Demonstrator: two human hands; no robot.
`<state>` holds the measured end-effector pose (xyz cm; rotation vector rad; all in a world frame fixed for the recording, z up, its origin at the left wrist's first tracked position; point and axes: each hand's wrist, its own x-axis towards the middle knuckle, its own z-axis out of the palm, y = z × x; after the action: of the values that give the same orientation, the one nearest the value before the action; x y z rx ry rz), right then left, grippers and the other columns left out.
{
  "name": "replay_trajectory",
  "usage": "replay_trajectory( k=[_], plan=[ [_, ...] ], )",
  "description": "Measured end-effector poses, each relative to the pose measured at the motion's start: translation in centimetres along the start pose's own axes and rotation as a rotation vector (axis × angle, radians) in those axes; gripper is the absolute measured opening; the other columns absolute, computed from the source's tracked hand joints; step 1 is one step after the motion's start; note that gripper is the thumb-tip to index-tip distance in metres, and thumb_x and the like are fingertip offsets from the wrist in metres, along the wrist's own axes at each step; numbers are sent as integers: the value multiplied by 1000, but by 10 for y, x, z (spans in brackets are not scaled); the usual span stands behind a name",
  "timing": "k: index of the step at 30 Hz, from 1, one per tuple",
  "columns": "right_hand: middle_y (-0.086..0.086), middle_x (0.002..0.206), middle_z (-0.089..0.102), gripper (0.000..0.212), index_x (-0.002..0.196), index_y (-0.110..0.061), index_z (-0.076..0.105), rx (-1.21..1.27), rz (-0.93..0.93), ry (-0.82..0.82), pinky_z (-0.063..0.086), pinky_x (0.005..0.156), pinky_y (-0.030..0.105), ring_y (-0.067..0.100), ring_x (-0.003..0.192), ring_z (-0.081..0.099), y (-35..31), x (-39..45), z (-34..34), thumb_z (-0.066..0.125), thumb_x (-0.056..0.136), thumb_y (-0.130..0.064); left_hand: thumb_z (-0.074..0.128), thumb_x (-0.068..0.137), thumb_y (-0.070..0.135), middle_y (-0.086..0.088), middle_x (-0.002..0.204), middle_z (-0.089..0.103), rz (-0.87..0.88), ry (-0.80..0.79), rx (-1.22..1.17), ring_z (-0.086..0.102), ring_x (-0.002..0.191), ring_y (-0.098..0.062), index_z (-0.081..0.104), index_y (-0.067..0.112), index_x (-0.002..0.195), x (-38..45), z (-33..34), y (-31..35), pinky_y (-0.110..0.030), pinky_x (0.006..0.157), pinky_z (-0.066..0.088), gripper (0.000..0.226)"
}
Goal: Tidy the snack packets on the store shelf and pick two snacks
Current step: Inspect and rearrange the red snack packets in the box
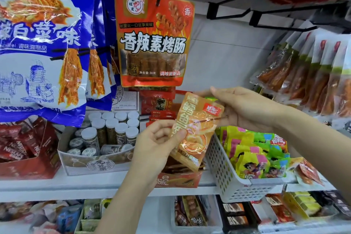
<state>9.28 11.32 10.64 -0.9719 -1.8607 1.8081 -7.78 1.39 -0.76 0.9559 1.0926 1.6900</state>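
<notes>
Holding an orange packet [193, 131] between them, both hands hang in front of the white shelf [106, 186]. The left hand [157, 144] pinches the packet's lower left edge with thumb on the front; the right hand [245, 108] grips its top right corner, fingers curled behind. The packet tilts, its top toward the right, above a low red box [178, 179] that holds more flat orange-brown packets.

Just right of that box, a white perforated basket [224, 173] is filled with yellow-green cartoon packets [252, 159]. Left of the hands, a pale carton [91, 163] holds white-capped jars [114, 127], most upright, a few lying on their sides at the front. Further left, a red carton [28, 169] holds red coffee sachets [13, 150].

Above, a red sausage pack [153, 38] hangs from a black hook, beside blue bags [41, 43] hanging at the left. Clear-fronted packs [307, 76] hang in a row at the right. Trays on the lower shelf hold assorted blurred snacks.
</notes>
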Motion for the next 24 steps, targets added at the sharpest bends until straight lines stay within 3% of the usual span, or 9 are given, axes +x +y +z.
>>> replay_trajectory(
  k=[2,4,6,8,11,13,15,18,24],
  plan=[
    [14,106,74,41,112,-4,67,-209,39,-38,59,82,30,24,99,72,4,-2,5,56,90,-36,79,66,33,-3,79,75,95,49,85,70,67,-14,69,19,94,0,1,-3,-25,56,54,32],
    [13,99,75,29,102,-1,69,-394,0,-7,60,80,29,22,93,73,4,-4,11,62,90,-27,78,71,34,1,79,75,153,73,159,70,70,-9,68,23,93,2,1,-6,-18,61,53,27],
    [9,88,76,22,99,0,70,-444,-100,172,60,78,29,15,83,73,-2,-1,9,62,92,-19,76,79,32,9,88,74,196,116,276,70,82,-4,65,27,98,4,-3,-10,-15,71,53,23],
    [1,73,74,16,98,-1,72,-513,-234,412,59,65,22,4,66,68,-10,5,0,63,93,-14,74,86,26,18,94,70,225,156,408,65,92,3,63,32,101,6,-10,-13,-8,76,49,19],
    [12,79,71,15,94,-8,74,-947,-276,575,49,68,30,19,74,64,-10,21,-7,64,94,-20,69,90,23,21,102,65,298,106,714,58,99,4,66,31,103,6,-21,-17,-4,78,44,16],
    [7,88,72,15,99,-16,75,-1093,-265,582,41,72,26,25,88,64,0,34,-2,64,94,-24,68,90,27,22,109,61,346,26,911,53,105,3,67,29,110,6,-23,-20,-12,90,40,20],
    [6,106,74,20,110,-18,74,-1087,-257,566,39,82,20,24,104,64,12,46,9,63,94,-23,67,91,32,21,114,58,348,-42,1010,49,113,-3,67,29,115,4,-22,-23,-24,99,39,24],
    [6,120,70,26,119,-18,70,-1137,-212,522,36,89,20,26,115,61,30,60,20,62,95,-22,67,91,34,19,120,60,356,-86,1123,48,119,-8,66,30,118,4,-19,-28,-34,105,37,28],
    [6,125,67,27,122,-15,68,-1097,-140,436,36,91,19,24,120,58,49,60,16,56,98,-18,62,93,39,25,125,58,353,-122,1271,41,121,-7,63,39,124,14,-17,-31,-29,102,29,31]
  ],
)
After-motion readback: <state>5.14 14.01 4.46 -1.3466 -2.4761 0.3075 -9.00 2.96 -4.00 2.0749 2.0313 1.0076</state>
